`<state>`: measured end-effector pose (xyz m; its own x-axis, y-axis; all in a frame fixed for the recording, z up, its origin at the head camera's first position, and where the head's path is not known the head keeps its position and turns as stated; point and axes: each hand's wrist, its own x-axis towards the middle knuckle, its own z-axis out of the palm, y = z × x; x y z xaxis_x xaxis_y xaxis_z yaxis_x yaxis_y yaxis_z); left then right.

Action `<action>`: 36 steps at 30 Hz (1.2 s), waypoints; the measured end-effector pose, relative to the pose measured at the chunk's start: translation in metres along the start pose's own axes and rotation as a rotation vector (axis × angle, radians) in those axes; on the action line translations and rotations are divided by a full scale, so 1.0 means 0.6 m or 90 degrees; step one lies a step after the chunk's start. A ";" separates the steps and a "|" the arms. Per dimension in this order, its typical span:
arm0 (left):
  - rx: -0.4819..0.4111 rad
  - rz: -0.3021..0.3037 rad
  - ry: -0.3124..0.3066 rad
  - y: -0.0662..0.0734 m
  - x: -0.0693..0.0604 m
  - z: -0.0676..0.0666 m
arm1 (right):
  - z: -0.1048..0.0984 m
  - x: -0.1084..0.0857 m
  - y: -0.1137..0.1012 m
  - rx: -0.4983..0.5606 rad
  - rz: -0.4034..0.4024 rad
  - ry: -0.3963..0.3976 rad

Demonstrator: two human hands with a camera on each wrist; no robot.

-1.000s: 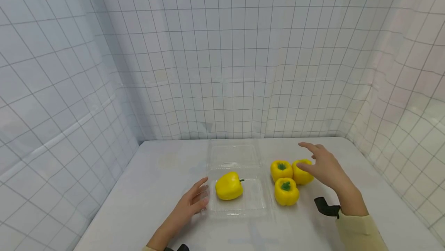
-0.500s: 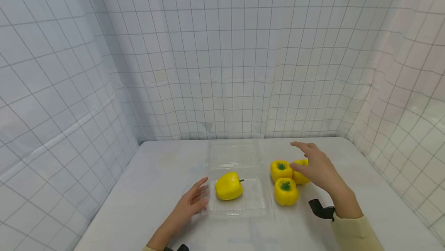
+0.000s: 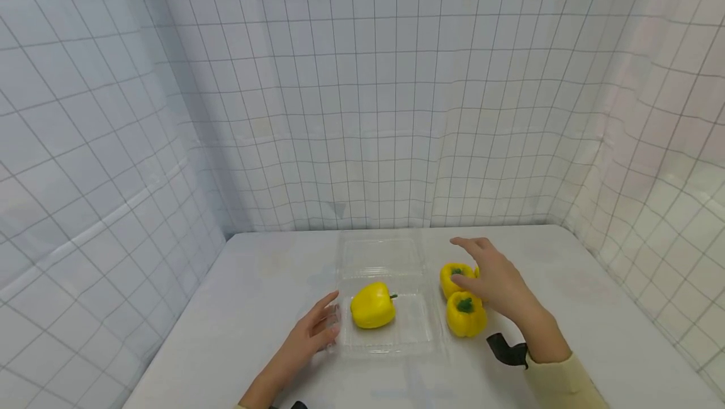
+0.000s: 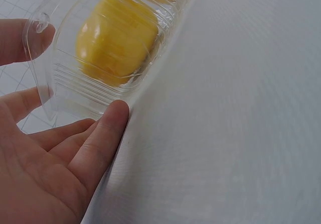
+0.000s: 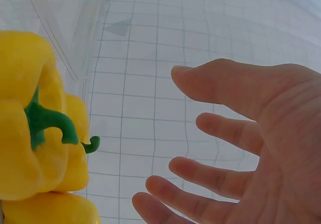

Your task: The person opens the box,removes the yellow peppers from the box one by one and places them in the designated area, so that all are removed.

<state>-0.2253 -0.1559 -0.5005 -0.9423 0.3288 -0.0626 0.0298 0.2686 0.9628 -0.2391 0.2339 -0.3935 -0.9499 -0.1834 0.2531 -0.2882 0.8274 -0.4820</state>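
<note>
A clear plastic clamshell container (image 3: 416, 318) lies with its lid (image 3: 381, 252) folded back. One yellow bell pepper (image 3: 372, 306) rests on its side in the base, stem pointing right. My left hand (image 3: 306, 333) holds the container's left edge; the left wrist view shows the thumb and fingers about the clear rim (image 4: 42, 73). To the right of the container my right hand (image 3: 498, 283) hovers over a group of yellow bell peppers, fingers spread and holding nothing. The front pepper (image 3: 466, 314) and the back left pepper (image 3: 453, 278) show; another is mostly hidden behind the hand.
The white table (image 3: 255, 296) carries all of this. White sheets with a dark grid (image 3: 362, 113) enclose it at the back and both sides. A black wrist mount (image 3: 506, 351) sits by the right sleeve (image 3: 566, 384).
My right hand has moved left over the pepper group, now covering most of the back right pepper. The left hand, the container and the pepper in it stay put.
</note>
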 end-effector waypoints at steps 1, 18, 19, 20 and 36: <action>-0.002 0.000 0.000 0.000 0.000 0.000 | 0.003 0.000 -0.003 0.002 -0.004 0.000; -0.001 -0.001 0.003 0.001 -0.003 0.004 | 0.045 0.002 -0.045 0.006 -0.034 -0.017; -0.002 -0.001 0.003 0.001 -0.002 0.004 | 0.048 0.002 -0.046 0.007 -0.039 -0.016; -0.002 -0.001 0.002 0.001 -0.002 0.004 | 0.052 0.002 -0.048 0.008 -0.045 -0.015; -0.005 0.010 -0.003 -0.003 0.001 0.001 | 0.105 0.005 -0.072 0.033 -0.041 -0.073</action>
<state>-0.2259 -0.1558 -0.5022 -0.9402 0.3371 -0.0494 0.0415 0.2571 0.9655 -0.2369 0.1641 -0.4246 -0.9360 -0.2975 0.1882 -0.3521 0.7843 -0.5108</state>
